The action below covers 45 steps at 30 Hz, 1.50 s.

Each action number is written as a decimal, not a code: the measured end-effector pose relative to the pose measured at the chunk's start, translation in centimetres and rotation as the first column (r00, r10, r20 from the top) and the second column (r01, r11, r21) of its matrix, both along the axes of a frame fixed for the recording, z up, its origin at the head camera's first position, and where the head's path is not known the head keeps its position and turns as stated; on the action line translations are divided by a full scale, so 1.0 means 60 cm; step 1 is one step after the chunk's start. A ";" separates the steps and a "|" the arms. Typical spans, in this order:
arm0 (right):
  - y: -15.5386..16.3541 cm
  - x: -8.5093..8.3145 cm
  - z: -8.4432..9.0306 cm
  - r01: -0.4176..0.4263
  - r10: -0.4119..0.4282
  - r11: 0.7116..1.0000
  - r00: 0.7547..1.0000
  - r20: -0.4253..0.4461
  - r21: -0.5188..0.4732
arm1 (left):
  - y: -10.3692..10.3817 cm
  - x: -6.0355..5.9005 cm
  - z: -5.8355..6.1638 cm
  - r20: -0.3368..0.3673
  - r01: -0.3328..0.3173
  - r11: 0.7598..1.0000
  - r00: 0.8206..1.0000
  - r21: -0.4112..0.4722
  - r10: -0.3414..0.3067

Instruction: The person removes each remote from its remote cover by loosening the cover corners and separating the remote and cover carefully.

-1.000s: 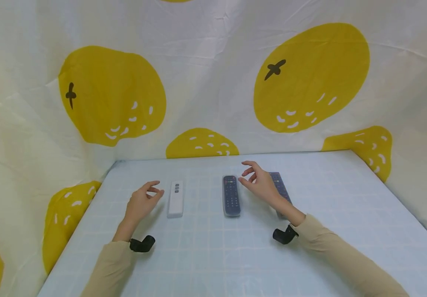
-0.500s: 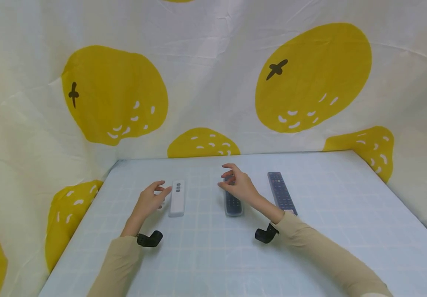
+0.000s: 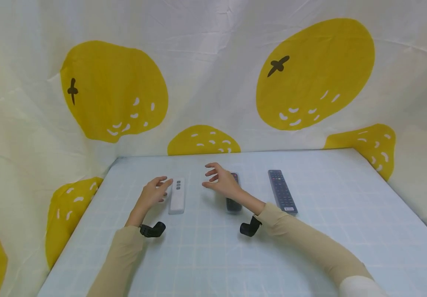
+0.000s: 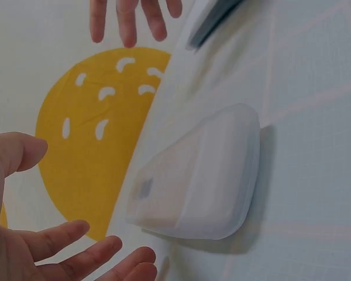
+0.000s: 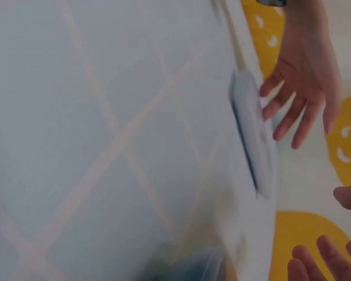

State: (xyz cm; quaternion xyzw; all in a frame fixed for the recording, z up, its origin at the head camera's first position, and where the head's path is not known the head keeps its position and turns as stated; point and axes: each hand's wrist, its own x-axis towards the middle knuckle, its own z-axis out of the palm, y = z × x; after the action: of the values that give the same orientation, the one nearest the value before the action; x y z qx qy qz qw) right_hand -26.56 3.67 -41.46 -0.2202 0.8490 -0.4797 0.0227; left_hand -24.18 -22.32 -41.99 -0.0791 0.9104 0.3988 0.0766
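A pale gridded table fills the view, backed by a draped cloth printed with big yellow fruit, and three remotes lie side by side across it, each laid flat with its long axis running away from the person, button ends pointing at the cloth. The black remote sits well apart on the right, untouched. The dark remote is half hidden under the right hand, which hovers with fingers spread wide, holding nothing. The white remote lies between the hands, the left hand just beside it, fingers loosely open toward its edge, likely placed for a two-sided pickup.
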 end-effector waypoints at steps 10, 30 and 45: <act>-0.037 -0.016 0.005 -0.075 0.051 0.993 0.970 0.238 0.095 | -0.001 -0.014 -0.004 0.039 0.009 0.997 0.999 0.072 -0.011; -0.098 -0.024 -0.022 0.006 0.073 0.989 0.852 0.518 -0.149 | -0.005 -0.021 -0.020 0.079 0.010 0.995 0.997 0.103 -0.019; -0.120 -0.013 -0.035 0.073 0.041 0.981 0.828 0.559 -0.180 | -0.008 -0.017 -0.034 0.049 0.040 0.983 0.998 0.180 -0.049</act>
State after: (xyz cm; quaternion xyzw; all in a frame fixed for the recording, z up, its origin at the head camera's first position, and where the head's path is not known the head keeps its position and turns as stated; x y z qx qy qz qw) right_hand -27.35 -3.52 -43.54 -0.0639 0.7560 -0.6037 0.2449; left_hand -25.22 -22.79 -44.05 -0.0620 0.8701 0.4748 0.1164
